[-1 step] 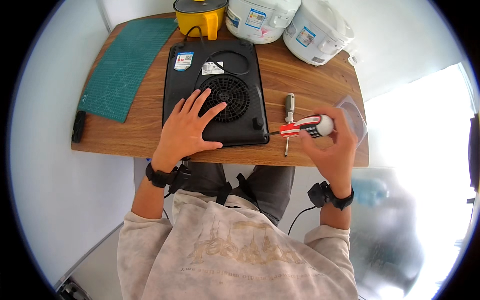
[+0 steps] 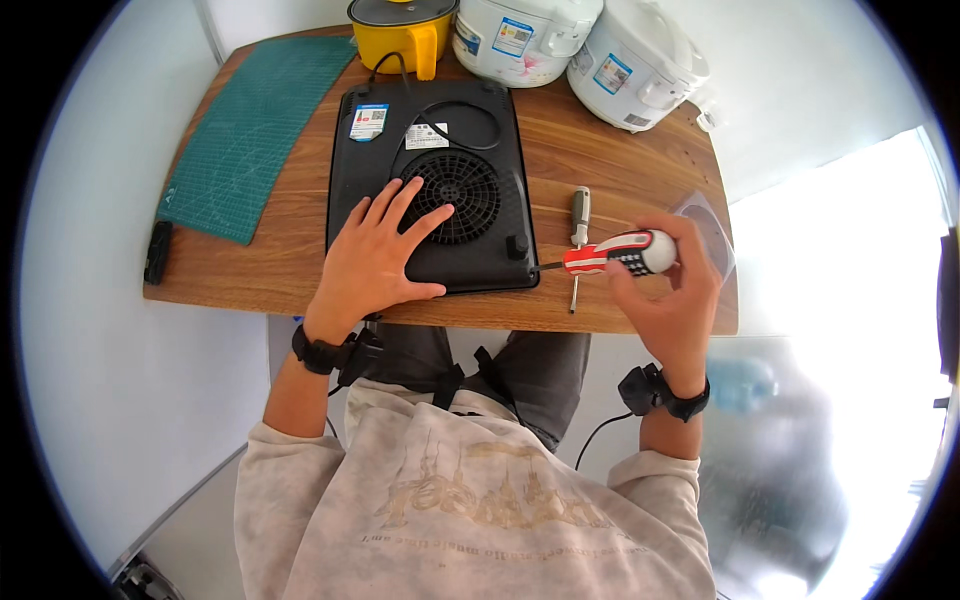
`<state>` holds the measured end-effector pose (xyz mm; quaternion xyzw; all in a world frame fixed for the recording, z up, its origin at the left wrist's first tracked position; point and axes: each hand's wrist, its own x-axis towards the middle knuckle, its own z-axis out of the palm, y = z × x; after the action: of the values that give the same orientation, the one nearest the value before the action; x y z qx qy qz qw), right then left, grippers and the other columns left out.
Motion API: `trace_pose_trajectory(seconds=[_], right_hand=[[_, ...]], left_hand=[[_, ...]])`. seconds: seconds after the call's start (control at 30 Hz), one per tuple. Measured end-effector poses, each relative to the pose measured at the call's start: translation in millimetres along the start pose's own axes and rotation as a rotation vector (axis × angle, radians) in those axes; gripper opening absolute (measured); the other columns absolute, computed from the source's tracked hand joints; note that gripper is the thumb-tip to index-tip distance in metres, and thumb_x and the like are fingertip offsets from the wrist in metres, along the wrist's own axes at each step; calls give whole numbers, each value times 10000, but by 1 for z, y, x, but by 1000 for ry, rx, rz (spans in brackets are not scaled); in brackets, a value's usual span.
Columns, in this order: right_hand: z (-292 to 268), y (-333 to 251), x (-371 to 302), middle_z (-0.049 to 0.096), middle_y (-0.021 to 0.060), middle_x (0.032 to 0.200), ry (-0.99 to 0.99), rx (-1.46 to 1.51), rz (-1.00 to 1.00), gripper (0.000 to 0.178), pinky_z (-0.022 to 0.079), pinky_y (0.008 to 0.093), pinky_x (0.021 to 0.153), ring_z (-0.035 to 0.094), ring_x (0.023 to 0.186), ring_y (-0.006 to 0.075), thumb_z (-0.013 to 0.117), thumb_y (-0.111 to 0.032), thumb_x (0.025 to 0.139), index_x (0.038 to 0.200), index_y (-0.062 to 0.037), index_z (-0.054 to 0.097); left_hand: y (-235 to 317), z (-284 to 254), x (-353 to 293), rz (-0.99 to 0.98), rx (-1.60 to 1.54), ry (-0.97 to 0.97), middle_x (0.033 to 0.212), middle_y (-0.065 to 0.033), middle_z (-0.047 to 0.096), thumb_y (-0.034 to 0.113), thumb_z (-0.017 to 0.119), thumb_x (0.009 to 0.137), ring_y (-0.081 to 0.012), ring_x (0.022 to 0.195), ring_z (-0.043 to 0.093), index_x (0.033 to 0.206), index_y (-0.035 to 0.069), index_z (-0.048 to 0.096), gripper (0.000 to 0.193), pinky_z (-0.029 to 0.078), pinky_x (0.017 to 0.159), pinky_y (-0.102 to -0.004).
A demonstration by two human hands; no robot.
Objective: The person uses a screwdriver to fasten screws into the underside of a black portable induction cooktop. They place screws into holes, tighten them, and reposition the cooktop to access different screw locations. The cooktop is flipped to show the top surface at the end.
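Note:
A black induction cooker [image 2: 380,165] lies underside up on the wooden table, its round fan grille [image 2: 474,203] and coiled cord [image 2: 492,122] on top. My left hand [image 2: 365,255] rests on it with fingers spread, fingertips over the grille's near left part and thumb near the front edge. In my right hand [image 2: 678,290], thumb and fingers grip the bulbous end of a red, white and black screwdriver [image 2: 592,258]. Its shaft points left, the tip at the cooker's near right corner. A second, slimmer screwdriver [image 2: 580,215] with a grey and white handle lies beneath it on the table.
On the left lies a green cutting mat [image 2: 250,130], with a small black object [image 2: 158,252] at its near end. A yellow pot [image 2: 405,42] and two white rice cookers [image 2: 520,45] [image 2: 640,75] stand at the back. A clear plastic piece [image 2: 712,235] lies by the right edge.
My right hand and the screwdriver have shifted very slightly to the right. My left hand stays on the induction cooker.

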<state>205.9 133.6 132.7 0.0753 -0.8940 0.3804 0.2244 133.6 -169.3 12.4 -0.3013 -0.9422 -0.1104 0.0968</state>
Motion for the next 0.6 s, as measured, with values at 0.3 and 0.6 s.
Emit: trace_pose_trajectory(seconds=[0.3, 0.6], right_hand=[[-13, 13, -10, 697, 62, 940, 44, 59, 63, 373, 561, 283, 769, 671, 854, 135, 813, -66, 778, 1116, -41, 656], [-16, 40, -32, 662, 50, 985, 115, 194, 208, 362, 551, 258, 775, 642, 904, 102, 793, -32, 806, 1130, -11, 632]], left_hand=[[1, 1, 0, 9, 3, 7, 1637, -124, 353, 631, 828, 695, -382, 1496, 359, 1545, 337, 451, 975, 364, 1186, -545], [-1, -1, 2, 23, -34, 17, 1588, -129, 416, 558, 863, 701, -373, 1472, 393, 1493, 331, 522, 891, 404, 1160, -513]])
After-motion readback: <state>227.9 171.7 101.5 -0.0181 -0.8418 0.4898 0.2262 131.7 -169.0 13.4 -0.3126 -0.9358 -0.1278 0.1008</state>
